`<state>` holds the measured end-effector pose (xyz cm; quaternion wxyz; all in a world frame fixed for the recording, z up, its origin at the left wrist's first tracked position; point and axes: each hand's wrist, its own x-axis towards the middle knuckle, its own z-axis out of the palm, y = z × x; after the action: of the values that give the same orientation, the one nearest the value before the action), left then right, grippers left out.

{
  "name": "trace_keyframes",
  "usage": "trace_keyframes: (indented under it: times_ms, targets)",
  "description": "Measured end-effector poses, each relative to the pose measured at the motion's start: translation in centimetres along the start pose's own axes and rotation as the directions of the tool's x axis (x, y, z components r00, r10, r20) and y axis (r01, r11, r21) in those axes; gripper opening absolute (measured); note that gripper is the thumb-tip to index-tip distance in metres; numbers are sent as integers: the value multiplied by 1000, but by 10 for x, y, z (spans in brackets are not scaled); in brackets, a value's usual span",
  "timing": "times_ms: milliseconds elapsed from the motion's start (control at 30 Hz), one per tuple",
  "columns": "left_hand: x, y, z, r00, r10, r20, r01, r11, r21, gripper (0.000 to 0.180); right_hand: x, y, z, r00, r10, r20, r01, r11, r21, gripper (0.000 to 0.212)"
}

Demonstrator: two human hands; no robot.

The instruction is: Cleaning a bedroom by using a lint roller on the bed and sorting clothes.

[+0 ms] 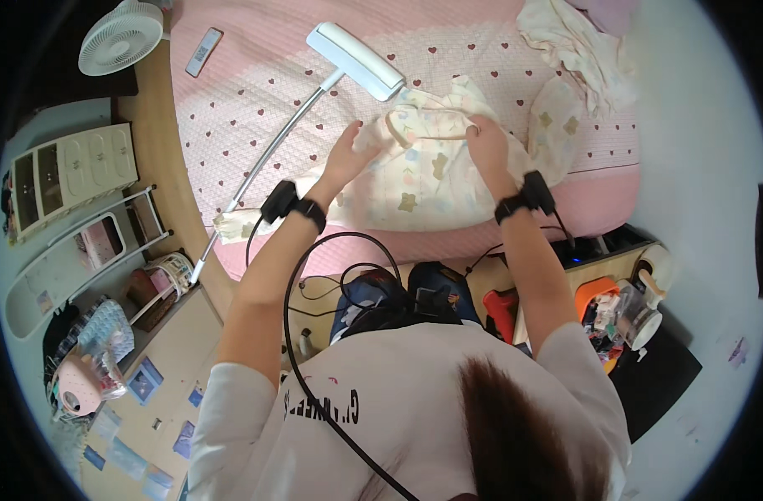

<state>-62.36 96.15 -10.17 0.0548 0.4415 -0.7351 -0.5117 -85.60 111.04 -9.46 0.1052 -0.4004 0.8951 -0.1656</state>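
A cream long-sleeved top [440, 188] with a bear print lies spread on the pink quilted bed [481, 58], its neckline toward the far side. One sleeve reaches out to the left near the bed's front edge; the other lies to the right. My right hand [488, 150] pinches the cloth at the right of the neckline. On the left of the top, my left hand [345, 159] rests with thumb and fingers apart, touching the fabric. Just beyond the top lies a white roller head [356, 60] on a long metal handle, which slants down to the left.
A remote control [204, 53] lies at the bed's far left, near a white fan [122, 37]. More crumpled cream clothing [577, 50] is at the far right. A black cable [291, 317] loops before my body. A rolling cart [89, 259] stands left; an orange container [597, 292] sits right.
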Motion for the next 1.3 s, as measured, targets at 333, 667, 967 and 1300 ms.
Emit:
trace_keyframes:
  times_ms: [333,667,967,1300]
  targets:
    - [6,74,-14,941,-191,279,43,886,462,32,-76,-87,-207,981,-98,-165,182,749,637,17]
    - [-73,268,-141,757,636,148,-523,726,-447,14,-86,-139,-280,914,-396,-91,365,703,610,26]
    - [-165,362,-208,153,986,61,-969,162,-186,15,-60,-240,-366,636,-753,-168,738,530,418,46]
    - [-153,268,-244,626,778,47,-756,621,-206,73,-48,-258,-369,730,-596,-333,614,359,703,18]
